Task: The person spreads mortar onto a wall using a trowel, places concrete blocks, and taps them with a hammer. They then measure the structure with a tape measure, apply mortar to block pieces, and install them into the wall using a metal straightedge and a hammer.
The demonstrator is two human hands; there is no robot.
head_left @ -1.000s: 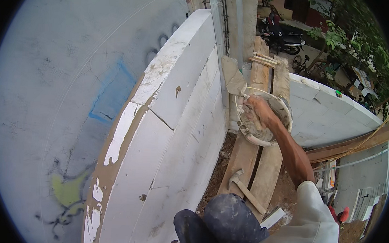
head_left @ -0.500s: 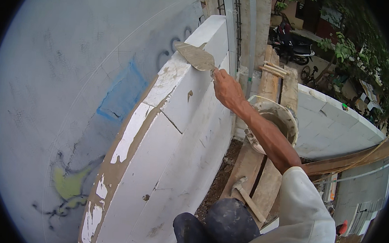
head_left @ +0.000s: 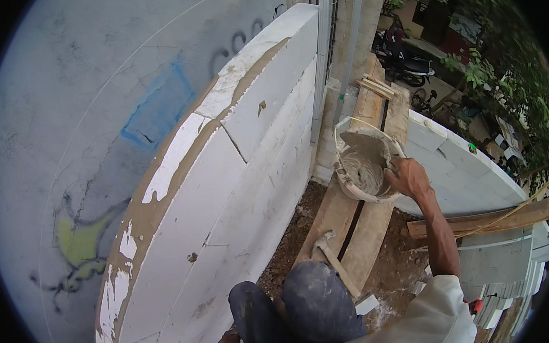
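My right hand (head_left: 407,180) is at the right rim of a pale bucket (head_left: 355,191), its fingers closed on the handle of a trowel. The trowel's blade is down in the wet grey mortar (head_left: 363,165) and hard to make out. Only a small part of my left hand (head_left: 230,342) shows at the lower edge, beside my knee; its fingers are hidden. To the left runs a wall of white blocks (head_left: 272,100). A strip of mortar (head_left: 245,83) lies along its top, reaching close to the far end.
The bucket stands on wooden planks (head_left: 370,238), with a hammer (head_left: 335,261) nearer my knees. Short wood strips (head_left: 376,87) lie farther along. A painted grey wall (head_left: 106,69) rises behind the blocks. At right are a low block wall (head_left: 461,162) and a loose board (head_left: 483,220).
My right hand has moved with the trowel from the wall top to the bucket at right. Fresh mortar now lies along the far top block. Part of my left hand has come into view.
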